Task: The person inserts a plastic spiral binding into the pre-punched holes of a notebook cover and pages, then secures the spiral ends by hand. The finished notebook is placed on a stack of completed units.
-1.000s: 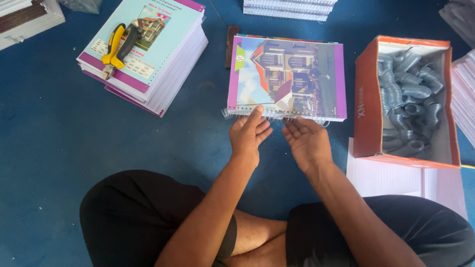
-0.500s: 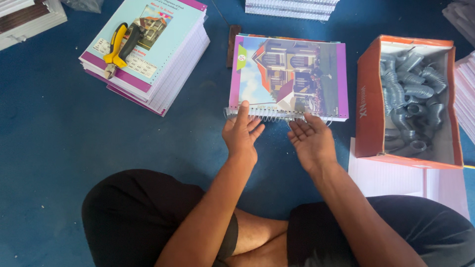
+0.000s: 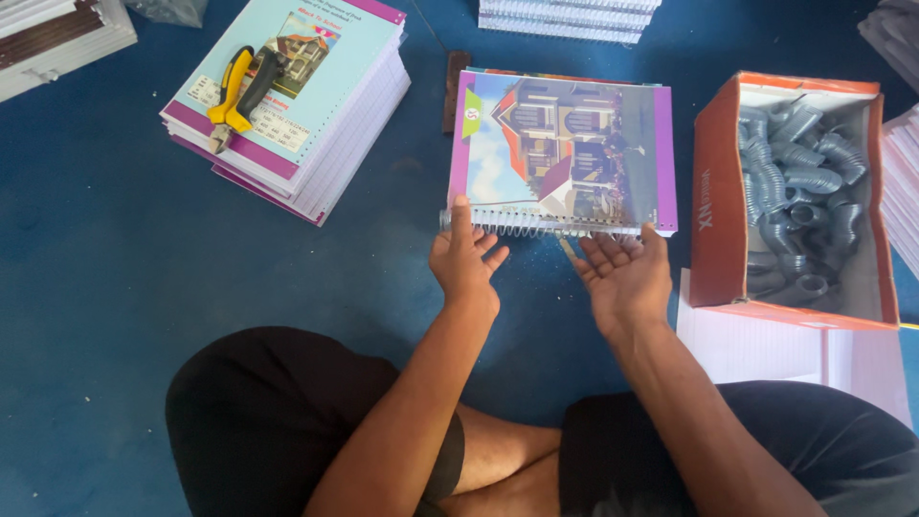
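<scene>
Both your hands at the spiral edge of the exercise book (image 3: 565, 148) on the blue floor (image 3: 86, 287)

Your left hand (image 3: 466, 260) is spread, fingertip on the wire coil (image 3: 536, 223); your right hand (image 3: 627, 273) is open, palm up, fingertips just under the coil, gripping nothing; pliers (image 3: 239, 91) lie on the book stack (image 3: 306, 124), well apart

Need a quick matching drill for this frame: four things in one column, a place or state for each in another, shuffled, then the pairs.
Things:
1. pliers
2. spiral-bound book
3. grey coils
4. left hand

Places or states:
A. inside the orange box
B. fingers on the left end of the wire spiral
C. lying on the stack of books at upper left
D. flat on the blue floor, spiral edge toward the person

Pairs: 1-C, 2-D, 3-A, 4-B
</scene>
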